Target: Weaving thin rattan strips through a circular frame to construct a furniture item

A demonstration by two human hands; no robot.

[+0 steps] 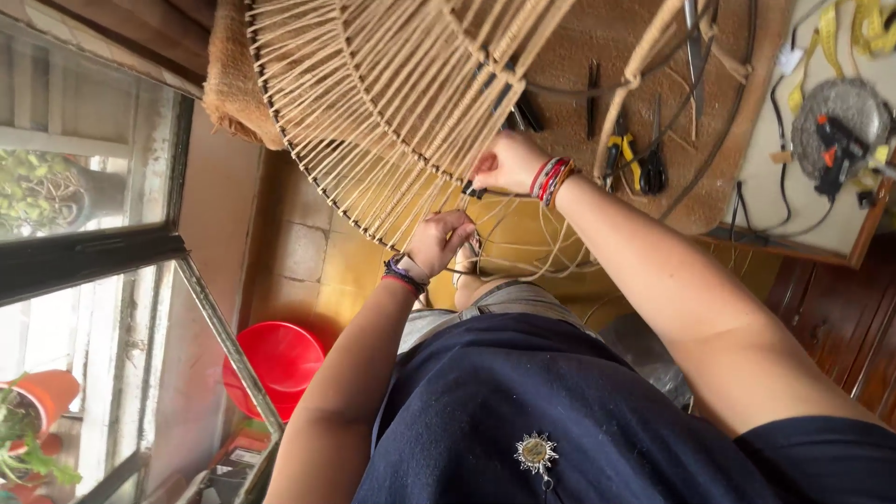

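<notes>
jute cord (pixel 523 245) pinched in right hand (pixel 507 161), left hand (pixel 439 241) below.

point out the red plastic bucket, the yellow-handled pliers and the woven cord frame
round red plastic bucket (pixel 273 366), head view, on its curved red wall
yellow-handled pliers (pixel 618 152), head view, on the yellow grips
round wire frame wrapped with beige cord (pixel 373 103), head view, on the stretched cord strands
</notes>
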